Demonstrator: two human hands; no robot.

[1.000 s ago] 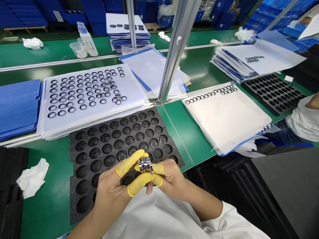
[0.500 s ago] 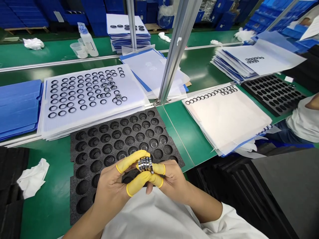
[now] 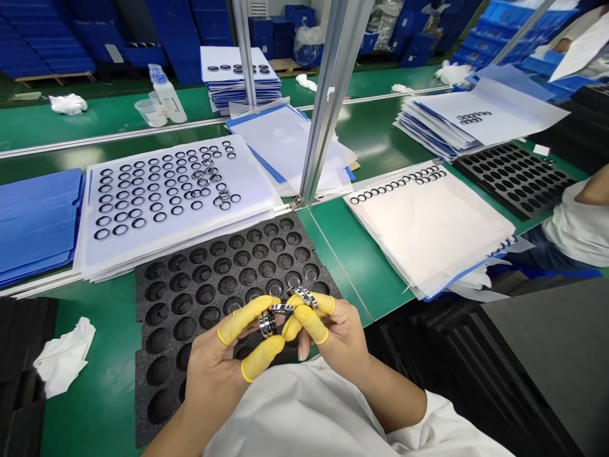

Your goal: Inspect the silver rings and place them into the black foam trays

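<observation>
The left hand (image 3: 214,362) grips a short stack of steel rings (image 3: 268,324) between fingers capped in yellow finger cots (image 3: 247,318). The right hand (image 3: 345,336) pinches more rings (image 3: 302,296) at its fingertips, just beside the stack, and a further ring (image 3: 282,309) lies across the gap between the hands. Both hands are above a black foam tray (image 3: 162,355) with round pockets, and a few pockets near them hold rings. The tray sits on a green desk (image 3: 85,406). Beyond it lies a white sheet (image 3: 252,197) set with rows of rings, and to the right a paper stack (image 3: 428,241) has rings along its far edge. A crumpled wipe (image 3: 61,358) lies left of the tray.
</observation>
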